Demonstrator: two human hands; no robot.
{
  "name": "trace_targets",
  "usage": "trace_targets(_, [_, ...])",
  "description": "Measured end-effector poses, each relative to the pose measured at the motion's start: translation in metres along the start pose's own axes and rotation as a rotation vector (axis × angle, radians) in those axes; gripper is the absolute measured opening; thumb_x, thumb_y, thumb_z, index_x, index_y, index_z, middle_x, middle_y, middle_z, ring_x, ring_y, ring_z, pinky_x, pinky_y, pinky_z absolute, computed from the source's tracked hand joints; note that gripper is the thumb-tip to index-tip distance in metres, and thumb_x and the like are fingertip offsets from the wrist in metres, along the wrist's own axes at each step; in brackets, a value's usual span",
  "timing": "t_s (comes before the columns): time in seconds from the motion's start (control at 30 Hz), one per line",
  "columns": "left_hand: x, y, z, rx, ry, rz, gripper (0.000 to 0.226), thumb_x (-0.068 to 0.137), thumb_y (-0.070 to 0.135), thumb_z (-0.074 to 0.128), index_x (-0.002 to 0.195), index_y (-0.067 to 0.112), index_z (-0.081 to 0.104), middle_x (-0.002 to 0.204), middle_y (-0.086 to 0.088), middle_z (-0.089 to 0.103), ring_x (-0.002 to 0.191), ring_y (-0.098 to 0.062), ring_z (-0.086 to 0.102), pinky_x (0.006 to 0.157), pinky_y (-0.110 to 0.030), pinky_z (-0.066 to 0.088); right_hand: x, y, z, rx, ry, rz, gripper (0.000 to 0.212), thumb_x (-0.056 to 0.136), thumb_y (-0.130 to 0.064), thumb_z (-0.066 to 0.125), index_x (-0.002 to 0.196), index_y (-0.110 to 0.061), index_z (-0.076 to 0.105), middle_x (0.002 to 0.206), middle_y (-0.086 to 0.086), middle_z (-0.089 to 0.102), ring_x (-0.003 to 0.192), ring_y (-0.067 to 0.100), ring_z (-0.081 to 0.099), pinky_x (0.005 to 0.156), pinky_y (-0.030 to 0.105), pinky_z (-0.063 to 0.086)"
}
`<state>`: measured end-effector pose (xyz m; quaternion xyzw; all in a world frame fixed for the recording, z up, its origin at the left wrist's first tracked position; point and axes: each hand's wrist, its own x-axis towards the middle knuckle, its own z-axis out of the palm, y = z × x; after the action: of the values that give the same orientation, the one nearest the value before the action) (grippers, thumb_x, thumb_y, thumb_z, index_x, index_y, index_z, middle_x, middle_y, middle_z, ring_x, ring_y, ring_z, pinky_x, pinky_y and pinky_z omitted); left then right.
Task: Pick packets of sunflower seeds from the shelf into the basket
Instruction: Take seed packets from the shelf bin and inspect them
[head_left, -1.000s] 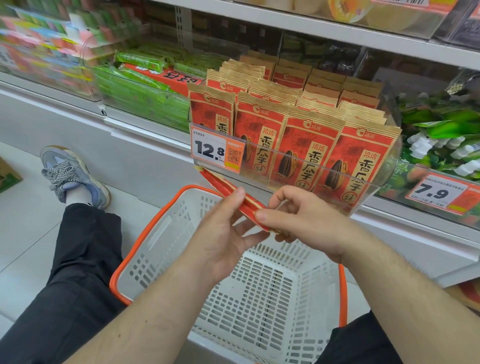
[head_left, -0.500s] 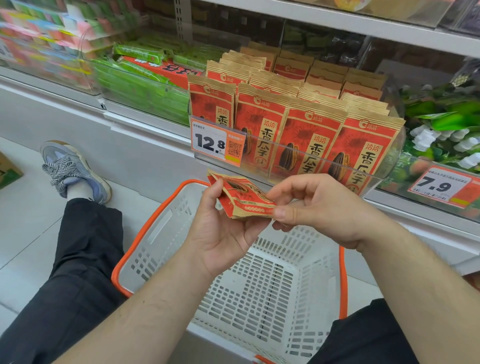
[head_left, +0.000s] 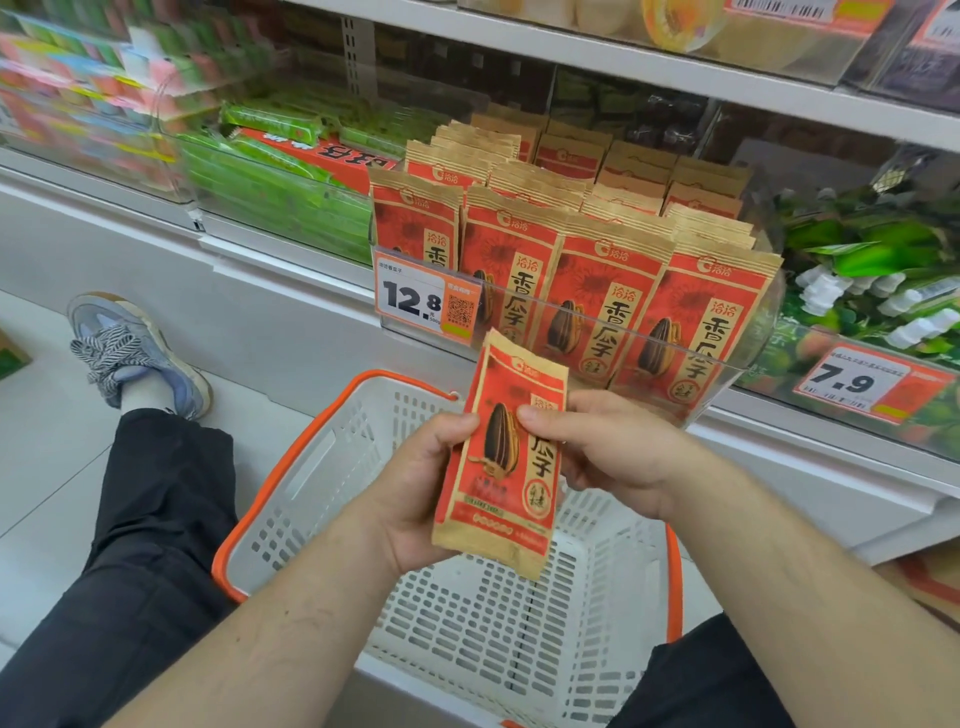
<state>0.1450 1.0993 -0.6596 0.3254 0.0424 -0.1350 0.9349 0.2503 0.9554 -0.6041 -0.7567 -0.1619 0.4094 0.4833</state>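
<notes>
Both hands up over the white perforated plastic basket with the orange rim (head_left: 291, 467), left hand (head_left: 415, 499) cradling and right hand (head_left: 608, 447) pinching the upright red-and-tan paper packet of sunflower seeds (head_left: 506, 457), face toward the camera, near the shelf (head_left: 291, 306).

We see one sunflower seed packet (head_left: 511, 457) held face-up above the white basket (head_left: 322, 467), gripped by the left hand (head_left: 415, 499) along its left edge and the right hand (head_left: 618, 457) along its right edge. More packets (head_left: 597, 296) stand upright at the shelf (head_left: 291, 291) front edge, beside the 12.8 price tag (head_left: 427, 303).
</notes>
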Motion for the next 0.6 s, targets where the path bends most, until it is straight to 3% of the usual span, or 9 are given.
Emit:
trace_targets(0.1, [-0.001, 0.014, 0.007, 0.137, 0.05, 0.002, 0.064, 0.064, 0.044, 0.084, 0.116, 0.008, 0.071, 0.108, -0.019, 0.07, 0.092, -0.034, 0.069, 0.084, -0.044, 0.056, -0.005, -0.007, -0.001, 0.09, 0.067, -0.105, 0.012, 0.091, -0.026, 0.067, 0.09, -0.015, 0.067, 0.07, 0.001, 0.067, 0.048, 0.007, 0.043, 0.049, 0.022, 0.03])
trace_targets(0.17, [-0.001, 0.027, 0.01, 0.264, 0.193, 0.018, 0.049, 0.074, 0.042, 0.073, 0.109, 0.008, 0.073, 0.106, -0.018, 0.072, 0.088, -0.029, 0.071, 0.08, -0.041, 0.058, -0.01, -0.017, -0.005, 0.175, 0.19, -0.191, 0.015, 0.093, -0.019, 0.065, 0.081, -0.01, 0.067, 0.065, 0.006, 0.066, 0.042, 0.01, 0.042, 0.045, 0.022, 0.032])
trace_targets(0.23, [-0.003, 0.041, 0.012, 0.404, 0.257, 0.084, 0.035, 0.084, 0.036, 0.064, 0.104, 0.01, 0.075, 0.104, -0.018, 0.073, 0.082, -0.026, 0.072, 0.072, -0.037, 0.06, -0.019, -0.031, -0.01, 0.27, 0.3, -0.26, 0.017, 0.094, -0.014, 0.063, 0.08, -0.006, 0.065, 0.06, 0.009, 0.065, 0.037, 0.011, 0.046, 0.039, 0.023, 0.037])
trace_targets(0.3, [-0.005, 0.057, 0.017, 0.488, 0.22, 0.156, 0.027, 0.087, 0.031, 0.067, 0.104, 0.012, 0.075, 0.102, -0.02, 0.072, 0.078, -0.026, 0.072, 0.068, -0.038, 0.061, -0.028, -0.046, -0.014, 0.363, 0.346, -0.31, 0.015, 0.095, -0.014, 0.061, 0.086, -0.002, 0.064, 0.061, 0.011, 0.067, 0.037, 0.012, 0.052, 0.037, 0.022, 0.042])
trace_targets(0.4, [0.002, 0.085, 0.037, 0.569, 0.27, 0.259, 0.022, 0.082, 0.029, 0.074, 0.098, 0.014, 0.075, 0.094, -0.021, 0.07, 0.07, -0.026, 0.068, 0.064, -0.037, 0.058, -0.039, -0.069, -0.019, 0.45, 0.357, -0.32, 0.011, 0.093, -0.01, 0.061, 0.09, 0.0, 0.064, 0.063, 0.012, 0.069, 0.037, 0.012, 0.055, 0.035, 0.02, 0.045])
trace_targets(0.5, [0.018, 0.114, 0.064, 0.582, 0.346, 0.364, 0.037, 0.074, 0.035, 0.077, 0.102, 0.011, 0.073, 0.092, -0.019, 0.07, 0.07, -0.026, 0.065, 0.071, -0.036, 0.052, -0.044, -0.094, -0.029, 0.495, 0.383, -0.33, 0.009, 0.093, -0.007, 0.061, 0.088, 0.0, 0.064, 0.062, 0.012, 0.069, 0.037, 0.012, 0.057, 0.035, 0.02, 0.048])
trace_targets(0.6, [0.033, 0.143, 0.09, 0.6, 0.333, 0.448, 0.033, 0.082, 0.032, 0.067, 0.109, 0.013, 0.069, 0.089, -0.011, 0.074, 0.068, -0.02, 0.069, 0.063, -0.031, 0.055, -0.044, -0.119, -0.042, 0.572, 0.447, -0.38, 0.008, 0.095, -0.01, 0.06, 0.094, -0.003, 0.063, 0.065, 0.01, 0.07, 0.042, 0.012, 0.062, 0.04, 0.019, 0.052])
